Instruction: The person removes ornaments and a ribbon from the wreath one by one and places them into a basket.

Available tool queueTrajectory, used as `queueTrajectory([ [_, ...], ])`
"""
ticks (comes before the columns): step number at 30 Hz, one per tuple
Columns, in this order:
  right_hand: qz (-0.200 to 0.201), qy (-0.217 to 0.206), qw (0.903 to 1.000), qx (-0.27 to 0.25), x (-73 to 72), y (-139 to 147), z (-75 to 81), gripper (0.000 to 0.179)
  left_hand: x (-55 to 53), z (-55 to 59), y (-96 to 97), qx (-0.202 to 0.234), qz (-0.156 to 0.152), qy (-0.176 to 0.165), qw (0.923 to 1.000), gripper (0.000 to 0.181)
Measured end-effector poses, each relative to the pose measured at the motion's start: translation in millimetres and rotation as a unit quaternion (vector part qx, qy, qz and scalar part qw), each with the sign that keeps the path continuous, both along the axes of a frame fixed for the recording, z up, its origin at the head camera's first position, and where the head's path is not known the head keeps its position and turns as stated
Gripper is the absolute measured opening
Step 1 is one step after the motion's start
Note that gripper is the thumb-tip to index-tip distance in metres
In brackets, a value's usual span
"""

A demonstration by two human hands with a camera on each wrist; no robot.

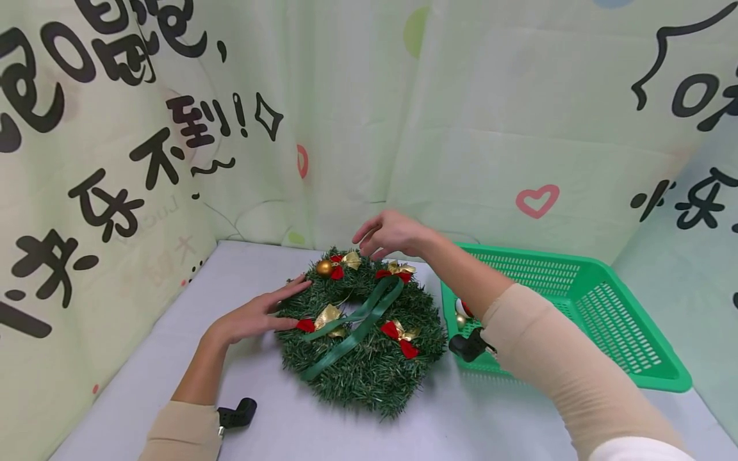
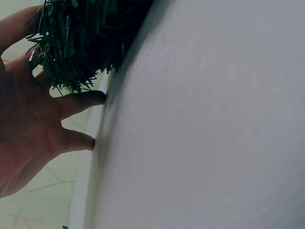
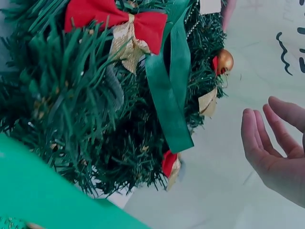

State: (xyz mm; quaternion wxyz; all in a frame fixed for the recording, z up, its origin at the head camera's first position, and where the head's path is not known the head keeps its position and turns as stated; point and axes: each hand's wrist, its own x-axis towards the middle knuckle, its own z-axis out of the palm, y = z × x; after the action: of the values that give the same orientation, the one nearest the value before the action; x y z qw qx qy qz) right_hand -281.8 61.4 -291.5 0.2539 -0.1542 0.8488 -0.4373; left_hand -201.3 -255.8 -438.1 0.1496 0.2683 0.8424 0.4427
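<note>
A green Christmas wreath (image 1: 369,384) lies on the white table, decorated with red and gold bows (image 1: 401,339) and a gold ball ornament (image 1: 325,267) at its far left. A green ribbon (image 1: 369,323) stretches across its middle. With spread fingers, my left hand (image 1: 259,314) rests against the wreath's left side; two of its digits reach the table edge in the left wrist view. My right hand (image 1: 394,234) hovers above the wreath's far rim, fingers loosely bent and holding nothing. In the right wrist view the right hand (image 3: 276,148) is apart from the wreath (image 3: 95,95).
A green plastic basket (image 1: 576,262) stands right of the wreath, under my right forearm. Inside its left end are a red and white ornament (image 1: 463,308) and a gold ball (image 1: 460,320). A printed curtain (image 1: 461,128) hangs behind the table (image 1: 277,416).
</note>
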Motion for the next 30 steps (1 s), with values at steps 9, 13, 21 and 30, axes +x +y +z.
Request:
queueTrajectory([
  [9,0.007,-0.006,0.9999,-0.007,-0.5,-15.1,-4.4,0.032,-0.3,-0.2,-0.5,-0.001,0.002,-0.005,1.0000,0.074],
  [13,0.008,-0.015,0.9998,-0.005,0.0,-22.9,-5.0,0.032,-1.0,-0.6,-0.9,0.000,0.001,-0.007,1.0000,0.074],
  [21,0.008,-0.018,0.9997,-0.013,-3.6,-32.6,-10.0,0.041,-2.4,1.1,0.0,0.001,-0.001,-0.011,0.9999,0.075],
  [30,0.004,-0.014,0.9999,-0.005,-6.7,-40.9,-16.3,0.043,-1.4,-0.4,-0.9,0.002,-0.002,-0.010,0.9999,0.074],
])
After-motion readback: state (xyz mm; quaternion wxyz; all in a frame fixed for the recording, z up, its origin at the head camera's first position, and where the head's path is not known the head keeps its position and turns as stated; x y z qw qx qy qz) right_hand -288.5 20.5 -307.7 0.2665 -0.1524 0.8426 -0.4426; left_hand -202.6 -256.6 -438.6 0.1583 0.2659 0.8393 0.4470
